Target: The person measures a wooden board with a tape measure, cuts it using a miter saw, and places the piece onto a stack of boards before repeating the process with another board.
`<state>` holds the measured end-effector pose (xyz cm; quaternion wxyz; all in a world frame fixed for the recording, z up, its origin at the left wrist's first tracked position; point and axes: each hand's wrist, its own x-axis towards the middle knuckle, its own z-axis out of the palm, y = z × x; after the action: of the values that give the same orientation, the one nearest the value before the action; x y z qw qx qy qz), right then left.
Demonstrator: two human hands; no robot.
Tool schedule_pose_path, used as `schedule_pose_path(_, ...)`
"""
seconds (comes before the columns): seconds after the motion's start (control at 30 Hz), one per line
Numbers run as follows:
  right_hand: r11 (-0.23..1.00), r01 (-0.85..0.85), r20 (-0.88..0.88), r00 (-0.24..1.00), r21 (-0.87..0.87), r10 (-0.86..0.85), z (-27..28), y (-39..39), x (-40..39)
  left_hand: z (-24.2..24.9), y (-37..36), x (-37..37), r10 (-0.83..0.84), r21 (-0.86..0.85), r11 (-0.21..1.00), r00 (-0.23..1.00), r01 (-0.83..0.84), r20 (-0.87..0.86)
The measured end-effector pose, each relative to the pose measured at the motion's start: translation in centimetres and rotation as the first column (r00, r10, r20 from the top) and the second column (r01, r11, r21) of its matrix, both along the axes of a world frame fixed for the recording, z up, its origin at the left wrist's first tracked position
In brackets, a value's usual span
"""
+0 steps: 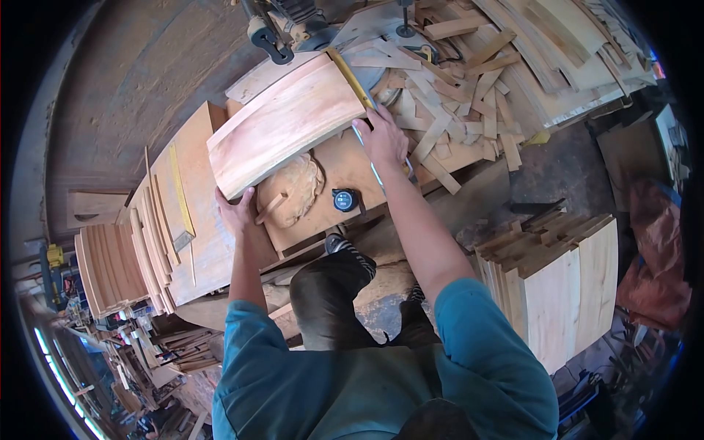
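Note:
A wide pale wooden board (286, 121) lies slanted on the worktable, with my two hands at its ends. My left hand (236, 211) is closed on its lower left corner, thumb on the near edge. At the right end my right hand (384, 139) grips the board's corner, fingers over a yellow strip (352, 79) running along that end. A thin pale-blue line shows under this hand; what it belongs to I cannot make out. Between my hands lie a rounded, rough-edged piece of wood (297, 189) and a dark tape measure with a blue face (345, 199).
A yellow-bladed square (180, 194) lies left on the worktable (213, 249) beside stacked boards (110, 268). Machine parts (275, 37) stand at the back. Wood offcuts (447, 110) pile up on the right; a stack of panels (561, 293) stands on the floor below.

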<state>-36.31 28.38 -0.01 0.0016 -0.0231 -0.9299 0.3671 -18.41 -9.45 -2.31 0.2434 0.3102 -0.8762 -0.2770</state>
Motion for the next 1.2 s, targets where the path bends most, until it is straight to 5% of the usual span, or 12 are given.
schedule_pose_path(0.13,1.0,-0.005,0.049,0.999,0.027,0.004,0.1,-0.3,-0.1,0.0,0.0,0.3,0.076,-0.065,0.995,0.996,-0.072,0.055)
schedule_pose_path(0.3,0.997,-0.007,0.046,0.999,0.077,0.003,0.4,-0.2,-0.2,-0.2,-0.6,0.3,-0.123,0.102,0.985,0.98,0.14,-0.159)
schedule_pose_path(1.2,0.998,0.045,0.036,0.998,0.041,-0.047,0.3,-0.4,-0.3,0.7,0.2,0.2,-0.126,0.047,0.99,0.984,0.132,-0.124)
